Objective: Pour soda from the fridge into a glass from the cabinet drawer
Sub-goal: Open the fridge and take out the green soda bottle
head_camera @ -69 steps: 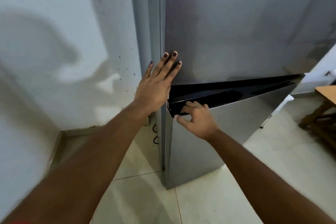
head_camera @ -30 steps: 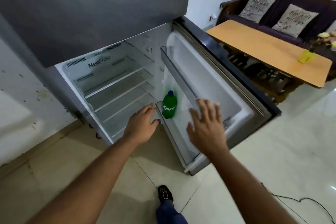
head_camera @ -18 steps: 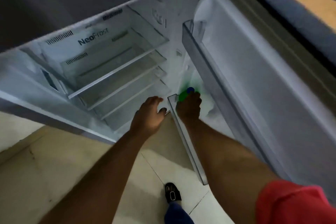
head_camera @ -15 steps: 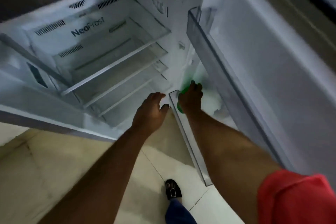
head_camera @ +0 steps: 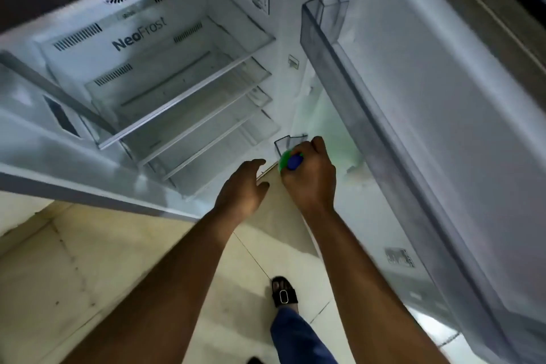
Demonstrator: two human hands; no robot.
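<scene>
The right hand (head_camera: 310, 177) has its fingers curled tight round the top of the green plastic soda bottle with a blue cap (head_camera: 291, 160). The bottle sits at the near end of the low clear door shelf (head_camera: 285, 143) of the open white fridge (head_camera: 141, 38). The left hand (head_camera: 242, 189) hangs just beside it with its fingers loose and a little spread, holding nothing. Below, a foot in a black sandal (head_camera: 283, 292) stands on the pale tiled floor (head_camera: 74, 275).
</scene>
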